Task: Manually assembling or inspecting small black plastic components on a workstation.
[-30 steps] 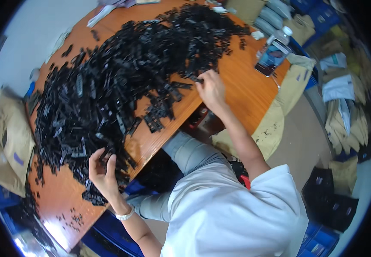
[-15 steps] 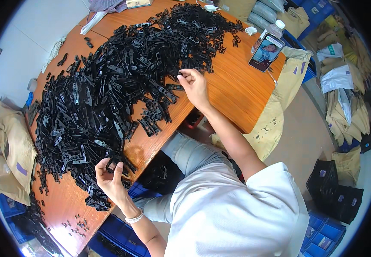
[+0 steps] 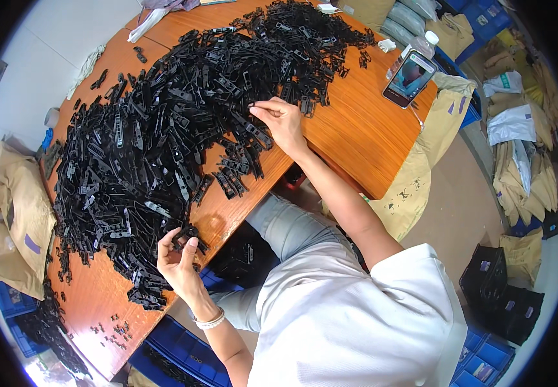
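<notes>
A large heap of slim black plastic parts [image 3: 156, 135] covers much of the wooden table [image 3: 356, 135]. My left hand [image 3: 181, 267] is at the heap's near edge, thumb and fingers curled round a black plastic part [image 3: 190, 232]. Farther off to the right, my right hand [image 3: 285, 126] hovers over the heap's right side. Its thumb and forefinger are pinched together at the tips; whatever they hold is too small to make out. Between the hands, a few black parts lie apart on the wood near the table edge.
A phone [image 3: 409, 79] leans against a clear bottle [image 3: 424, 44] at the right. Tiny dark pieces [image 3: 116, 331] are scattered at the table's near left. Brown sacks [image 3: 18, 219] stand at the left, with more at the right. Blue crates [image 3: 179, 351] sit below the table edge.
My right hand has shifted slightly left over the heap, still pinched. My left hand has moved a little right and up. The view has shifted slightly, and the phone's picture differs.
</notes>
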`<state>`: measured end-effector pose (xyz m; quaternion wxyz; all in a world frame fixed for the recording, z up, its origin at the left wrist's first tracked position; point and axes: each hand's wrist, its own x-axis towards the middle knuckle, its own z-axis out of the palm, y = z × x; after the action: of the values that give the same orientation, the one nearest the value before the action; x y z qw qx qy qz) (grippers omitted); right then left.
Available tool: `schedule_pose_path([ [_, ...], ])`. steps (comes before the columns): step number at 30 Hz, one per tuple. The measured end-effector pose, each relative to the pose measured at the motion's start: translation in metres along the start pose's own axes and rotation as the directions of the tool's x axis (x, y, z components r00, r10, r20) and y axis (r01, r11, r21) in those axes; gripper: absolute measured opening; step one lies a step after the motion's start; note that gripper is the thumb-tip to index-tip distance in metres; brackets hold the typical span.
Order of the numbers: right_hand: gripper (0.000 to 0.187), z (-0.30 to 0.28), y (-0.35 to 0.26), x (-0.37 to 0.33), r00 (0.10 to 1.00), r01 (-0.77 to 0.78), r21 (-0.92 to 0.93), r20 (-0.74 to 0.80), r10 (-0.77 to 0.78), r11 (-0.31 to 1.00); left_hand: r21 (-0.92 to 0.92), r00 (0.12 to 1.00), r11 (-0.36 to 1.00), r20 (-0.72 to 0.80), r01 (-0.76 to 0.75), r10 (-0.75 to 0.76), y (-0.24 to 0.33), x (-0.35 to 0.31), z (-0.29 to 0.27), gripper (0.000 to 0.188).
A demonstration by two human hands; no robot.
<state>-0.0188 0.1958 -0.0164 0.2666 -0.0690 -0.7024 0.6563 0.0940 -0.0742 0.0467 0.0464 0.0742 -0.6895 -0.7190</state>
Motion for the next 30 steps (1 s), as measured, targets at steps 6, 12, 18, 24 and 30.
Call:
schedule_pose_path([
  [6,0.008,0.016,0.004,0.002,0.985,0.091,0.176,-0.162,-0.062,0.980,-0.050,0.983,0.982,-0.038,-0.182,0.180,-0.007,0.002,0.006,0.026],
  [12,0.010,0.011,0.002,-0.002,0.993,0.079,0.092,-0.098,-0.070,0.993,-0.070,0.997,0.997,0.082,-0.010,0.016,-0.008,0.000,-0.004,0.029],
  [18,0.010,0.005,-0.012,-0.013,0.998,-0.015,0.103,0.059,0.009,0.995,-0.241,0.992,0.970,0.126,0.037,-0.007,-0.012,-0.001,0.000,0.048],
  [24,0.014,0.002,-0.013,-0.027,0.991,0.017,-0.003,0.136,-0.016,1.000,-0.225,0.989,0.973,0.149,0.045,-0.012,-0.010,-0.004,0.009,0.049],
  [30,0.012,0.002,-0.019,-0.034,0.983,0.127,-0.062,0.142,-0.118,0.990,-0.204,0.985,0.976,0.169,0.070,-0.035,-0.018,-0.006,0.003,0.034],
])
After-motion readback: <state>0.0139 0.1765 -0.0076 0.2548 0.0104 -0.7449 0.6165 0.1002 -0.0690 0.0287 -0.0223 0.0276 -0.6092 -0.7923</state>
